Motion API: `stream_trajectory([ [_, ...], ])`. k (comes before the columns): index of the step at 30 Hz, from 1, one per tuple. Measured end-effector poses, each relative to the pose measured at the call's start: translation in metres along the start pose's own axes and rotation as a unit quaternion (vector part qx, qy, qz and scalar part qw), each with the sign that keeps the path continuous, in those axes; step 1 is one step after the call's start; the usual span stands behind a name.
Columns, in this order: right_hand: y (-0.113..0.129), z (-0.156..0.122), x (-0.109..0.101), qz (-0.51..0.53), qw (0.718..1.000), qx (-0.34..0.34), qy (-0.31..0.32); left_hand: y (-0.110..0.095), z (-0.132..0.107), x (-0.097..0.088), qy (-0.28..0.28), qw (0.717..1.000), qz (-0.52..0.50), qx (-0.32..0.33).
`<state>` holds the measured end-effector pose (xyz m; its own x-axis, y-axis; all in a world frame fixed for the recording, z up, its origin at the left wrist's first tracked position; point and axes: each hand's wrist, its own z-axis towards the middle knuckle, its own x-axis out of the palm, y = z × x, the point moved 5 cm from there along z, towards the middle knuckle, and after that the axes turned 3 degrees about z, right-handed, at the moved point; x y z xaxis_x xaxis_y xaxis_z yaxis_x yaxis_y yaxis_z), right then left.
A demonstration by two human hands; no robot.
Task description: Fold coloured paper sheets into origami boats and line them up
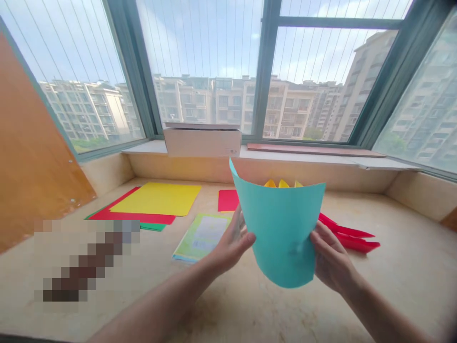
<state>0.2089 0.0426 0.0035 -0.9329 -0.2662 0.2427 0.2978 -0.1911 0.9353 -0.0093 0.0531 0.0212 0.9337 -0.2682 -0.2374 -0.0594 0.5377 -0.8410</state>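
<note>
Up above the pale stone window ledge [403,252] curves a plain turquoise paper sheet [282,228]! The left hand [230,243] has its grip narrow on the sheet's left edge, the right hand [332,257] likewise on the right; folded red paper [357,242] lies right, a flat yellow paper sheet [157,200] far left.

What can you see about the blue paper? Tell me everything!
The blue paper is a turquoise sheet, perhaps thin card, bent into a curve and held up over the pale counter, its top left corner highest. The left hand holds its left edge, the right hand its right edge. A blurry darker patch shows low on the right.
</note>
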Motion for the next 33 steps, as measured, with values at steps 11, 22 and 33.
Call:
stream_trajectory([
  [11, -0.003, 0.054, -0.009, -0.138, 0.99, -0.008, -0.024, 0.004, -0.003, 0.003, 0.003, 0.967, -0.219, -0.129],
  [22, -0.03, 0.024, 0.001, -0.043, 0.988, 0.146, 0.034, 0.025, -0.012, 0.018, 0.099, 0.947, -0.159, -0.262],
  [33, -0.028, 0.021, -0.021, -0.162, 0.979, 0.11, -0.061, 0.011, -0.003, 0.002, -0.041, 0.956, -0.19, -0.219],
])
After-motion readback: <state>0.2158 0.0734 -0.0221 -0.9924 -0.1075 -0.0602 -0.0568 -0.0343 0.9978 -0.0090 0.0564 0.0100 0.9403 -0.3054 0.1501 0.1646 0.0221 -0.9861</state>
